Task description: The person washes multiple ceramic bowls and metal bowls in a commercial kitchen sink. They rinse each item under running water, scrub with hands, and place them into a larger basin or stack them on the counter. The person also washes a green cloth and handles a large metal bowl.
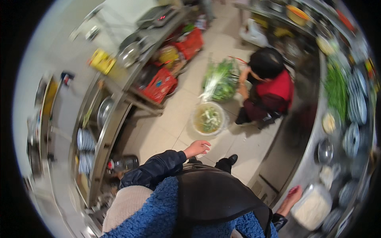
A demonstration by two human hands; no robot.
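Note:
My left hand (198,148) hangs in front of my dark apron (220,193) with nothing in it, its fingers loosely bent and apart. Beyond it on the tiled floor stands a round white tub (209,119) of water with cut greens in it. My right hand (293,195) is at the edge of the steel counter (303,166), beside a clear plastic container (312,206) of something white. Its fingertips look reddish and blurred; whether they grip anything cannot be made out.
A co-worker (271,86) sits low by leafy green vegetables (220,80) on the floor. Spring onions (335,89), stacked plates (356,98) and a metal bowl (325,151) line the right counter. Left, a steel shelf unit (102,148) holds bowls; red crates (160,84) sit under a table.

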